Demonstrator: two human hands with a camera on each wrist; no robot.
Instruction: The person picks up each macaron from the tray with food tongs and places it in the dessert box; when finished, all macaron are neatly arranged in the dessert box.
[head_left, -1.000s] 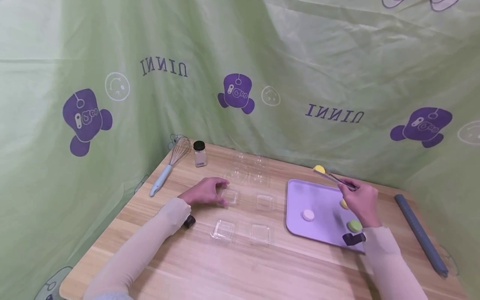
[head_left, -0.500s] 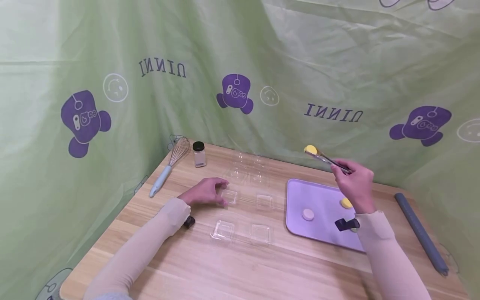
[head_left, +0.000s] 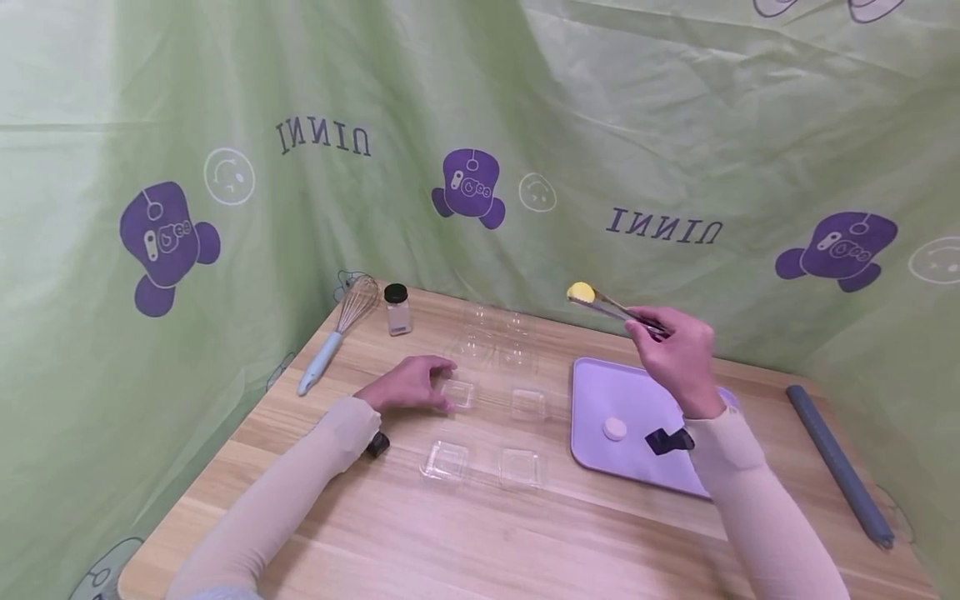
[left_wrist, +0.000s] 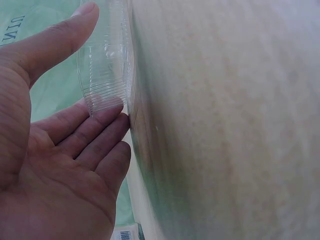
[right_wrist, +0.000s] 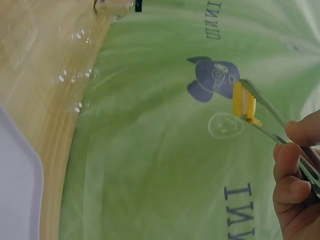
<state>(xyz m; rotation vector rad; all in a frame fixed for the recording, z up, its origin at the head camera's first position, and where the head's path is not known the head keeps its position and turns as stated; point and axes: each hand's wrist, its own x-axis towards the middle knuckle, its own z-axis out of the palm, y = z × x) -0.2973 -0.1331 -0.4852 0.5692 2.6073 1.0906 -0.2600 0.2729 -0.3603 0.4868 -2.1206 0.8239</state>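
My right hand (head_left: pixel 678 354) holds metal tongs (head_left: pixel 618 311) up above the back of the table, left of the tray's far right corner. Between the tong tips is a yellow macaron (head_left: pixel 581 292), its pale filling showing in the right wrist view. A pink macaron (head_left: pixel 615 429) lies on the lilac tray (head_left: pixel 600 383); my right hand and forearm hide much of the tray's right part. My left hand (head_left: pixel 408 383) rests at the left side of a clear plastic box (head_left: pixel 459 393), thumb and fingers spread apart. In the left wrist view its fairly straight fingertips are against the box's ribbed wall (left_wrist: pixel 105 92).
More clear plastic boxes or lids stand in two columns, including a front left one (head_left: pixel 446 461) and a front right one (head_left: pixel 520 467). A whisk (head_left: pixel 337 333) and a black-capped jar (head_left: pixel 397 310) are at back left. A grey-blue rod (head_left: pixel 840 467) lies at right.
My right hand has lifted the tongs and yellow macaron and carried them leftward. Its arm now covers the other yellow and green macarons. My left hand has stayed in place.
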